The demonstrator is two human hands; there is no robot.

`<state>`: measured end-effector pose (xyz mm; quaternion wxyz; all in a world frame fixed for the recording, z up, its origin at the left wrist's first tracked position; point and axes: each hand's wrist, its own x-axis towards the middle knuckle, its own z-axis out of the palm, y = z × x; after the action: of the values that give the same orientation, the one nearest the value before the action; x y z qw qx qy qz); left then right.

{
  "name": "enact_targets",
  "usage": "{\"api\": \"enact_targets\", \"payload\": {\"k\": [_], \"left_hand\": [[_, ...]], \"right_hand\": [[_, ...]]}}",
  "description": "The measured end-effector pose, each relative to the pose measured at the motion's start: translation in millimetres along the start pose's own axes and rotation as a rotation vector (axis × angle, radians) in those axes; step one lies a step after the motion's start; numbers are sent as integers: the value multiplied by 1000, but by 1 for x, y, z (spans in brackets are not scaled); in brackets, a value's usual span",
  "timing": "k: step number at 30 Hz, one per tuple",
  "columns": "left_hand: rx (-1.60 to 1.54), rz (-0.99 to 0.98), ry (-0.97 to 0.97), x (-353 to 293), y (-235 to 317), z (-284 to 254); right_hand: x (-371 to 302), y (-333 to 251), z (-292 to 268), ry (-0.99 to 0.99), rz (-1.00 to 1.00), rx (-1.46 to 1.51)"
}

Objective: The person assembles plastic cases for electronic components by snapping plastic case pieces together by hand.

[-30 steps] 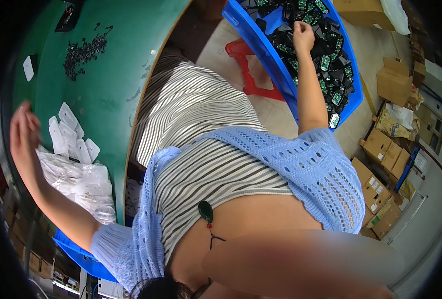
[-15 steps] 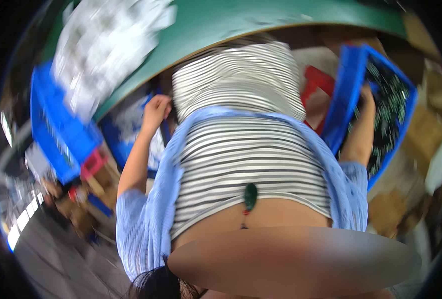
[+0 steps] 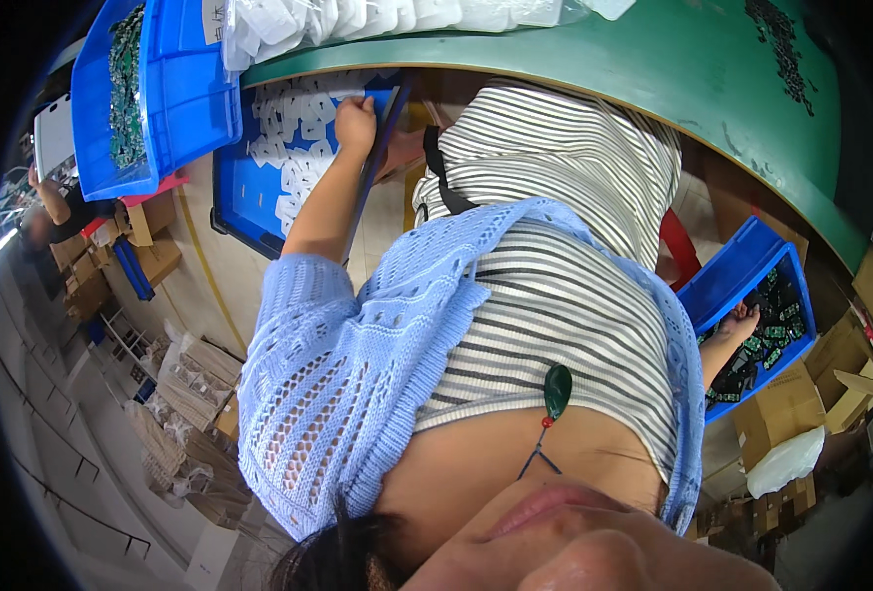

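My left hand (image 3: 356, 120) is curled closed at the inner side of a blue tray (image 3: 244, 197) under the table edge. White flat plastic pieces (image 3: 303, 167) lie scattered in that tray, close to my fingers. Whatever the fingers hold, if anything, is hidden. On the other side, my right hand (image 3: 740, 323) reaches into a blue bin (image 3: 742, 258) of small green-and-black circuit boards (image 3: 779, 330). Its fingers are bent inward among the boards, and I cannot make out what is in them.
The green table (image 3: 594, 84) curves across the top, bearing bagged white plastic parts (image 3: 387, 18) and a patch of small dark pieces (image 3: 781, 49). A blue bin of green boards (image 3: 156, 89) stands at left. Cardboard boxes (image 3: 776, 409) lie at right. Another person's arm (image 3: 54, 202) shows far left.
The view has swung and grown sharper, so the bins and table sit differently in it. My left hand remains by the tray of white pieces, and my right hand remains in the bin of boards.
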<state>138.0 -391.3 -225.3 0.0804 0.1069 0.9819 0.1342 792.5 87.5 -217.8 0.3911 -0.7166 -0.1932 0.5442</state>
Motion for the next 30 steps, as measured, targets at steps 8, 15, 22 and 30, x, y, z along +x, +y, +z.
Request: {"api": "enact_targets", "payload": {"k": [8, 15, 22, 30], "left_hand": [[112, -28, -180, 90, 19, 84], [-150, -95, -129, 88, 19, 117], [-363, -194, -20, 74, -21, 88], [-60, 337, -162, -69, 70, -94]], "right_hand": [[-71, -31, 31, -130, -149, 178], [-120, -58, 44, -93, -375, 262], [-197, -93, 138, -379, -552, 307], [-252, -95, 214, -833, -621, 385]]}}
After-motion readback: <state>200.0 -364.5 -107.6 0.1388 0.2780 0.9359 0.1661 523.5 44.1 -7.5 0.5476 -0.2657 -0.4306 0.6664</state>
